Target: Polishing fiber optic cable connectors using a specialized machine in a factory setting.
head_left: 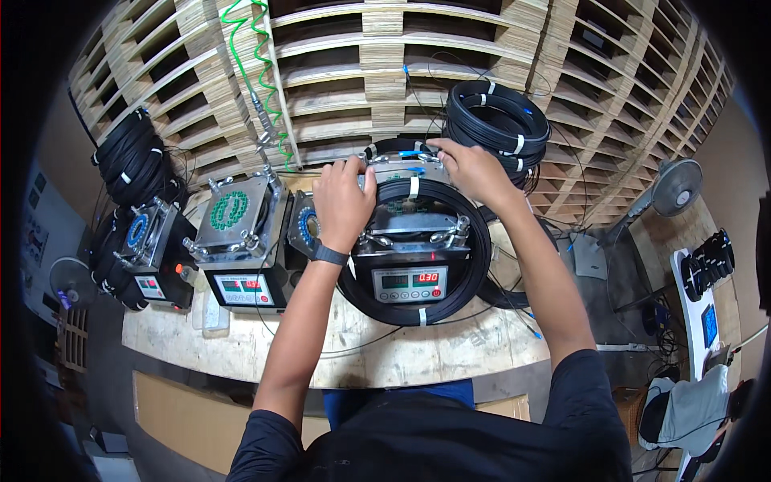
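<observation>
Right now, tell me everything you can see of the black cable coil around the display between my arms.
The black cable coil is a round, plastic-looking bundle with white ties at top and bottom. It appears tilted against the machine, encircling its lit display. Your left hand and right hand are near its top; contact is unclear.

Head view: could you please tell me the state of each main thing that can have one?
Left hand: fingers bent, hold unclear
Right hand: fingers bent, hold unclear
Front cable coil: banded
Back-right cable coils: stacked, banded
Right display: lit
Middle display: lit
Left display: lit
Right fan: running or not unclear
</observation>
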A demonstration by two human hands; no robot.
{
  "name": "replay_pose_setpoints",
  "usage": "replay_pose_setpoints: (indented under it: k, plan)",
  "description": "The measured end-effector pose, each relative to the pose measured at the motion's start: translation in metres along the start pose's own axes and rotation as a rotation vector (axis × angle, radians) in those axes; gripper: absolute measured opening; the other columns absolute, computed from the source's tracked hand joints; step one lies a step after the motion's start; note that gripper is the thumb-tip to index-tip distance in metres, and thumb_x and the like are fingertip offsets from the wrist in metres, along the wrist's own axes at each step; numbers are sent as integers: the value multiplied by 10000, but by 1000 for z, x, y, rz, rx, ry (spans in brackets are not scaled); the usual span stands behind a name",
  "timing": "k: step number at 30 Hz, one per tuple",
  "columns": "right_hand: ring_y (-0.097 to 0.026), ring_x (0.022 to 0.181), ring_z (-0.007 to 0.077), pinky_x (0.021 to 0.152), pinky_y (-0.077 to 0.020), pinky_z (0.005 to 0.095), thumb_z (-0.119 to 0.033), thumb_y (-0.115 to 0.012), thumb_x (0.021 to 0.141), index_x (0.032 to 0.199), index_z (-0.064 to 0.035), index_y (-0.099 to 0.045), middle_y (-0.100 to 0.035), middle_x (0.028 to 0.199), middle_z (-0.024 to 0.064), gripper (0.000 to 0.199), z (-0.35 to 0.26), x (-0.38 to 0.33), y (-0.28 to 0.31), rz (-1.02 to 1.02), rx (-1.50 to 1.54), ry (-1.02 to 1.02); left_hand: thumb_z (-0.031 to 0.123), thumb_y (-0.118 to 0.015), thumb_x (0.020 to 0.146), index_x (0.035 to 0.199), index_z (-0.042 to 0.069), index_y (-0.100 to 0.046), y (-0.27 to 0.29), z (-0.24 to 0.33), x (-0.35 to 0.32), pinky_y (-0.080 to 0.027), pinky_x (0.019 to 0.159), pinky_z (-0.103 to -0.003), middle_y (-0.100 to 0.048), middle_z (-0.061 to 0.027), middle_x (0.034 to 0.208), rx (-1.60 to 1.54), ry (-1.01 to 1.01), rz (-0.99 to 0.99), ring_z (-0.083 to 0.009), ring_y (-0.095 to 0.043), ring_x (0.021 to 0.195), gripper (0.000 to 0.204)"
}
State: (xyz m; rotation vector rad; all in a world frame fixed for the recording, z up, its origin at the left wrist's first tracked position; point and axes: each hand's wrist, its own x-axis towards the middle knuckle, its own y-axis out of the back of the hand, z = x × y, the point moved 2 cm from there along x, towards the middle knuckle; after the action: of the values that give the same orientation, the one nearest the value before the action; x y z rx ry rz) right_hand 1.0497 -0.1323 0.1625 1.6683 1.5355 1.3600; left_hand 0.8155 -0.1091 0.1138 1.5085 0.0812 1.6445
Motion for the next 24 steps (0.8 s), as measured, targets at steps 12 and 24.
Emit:
replay_pose_setpoints:
  k: [12, 24]
  plan:
    - [-586, 858, 248, 753, -489, 391, -320, -719, 879, 941, -149, -759, -549, 804, 64, 187, 22, 21, -17, 178, -119, 124, 177, -685, 844, 766, 31, -624, -13, -5, -6, -428, 663, -432, -592, -106, 727, -342, 249, -95, -311, -573, 704, 176]
    - [-613, 922, 270, 796, -505, 397, -293, -711, 879, 953, -101, -742, -660, 872, 86, 208, 20, 45, -23, -17, -229, 208, 170, -689, 849, 751, 36, -607, -14, -6, -4, -409, 658, -409, -595, -80, 720, -379, 308, -146, -270, -560, 690, 185]
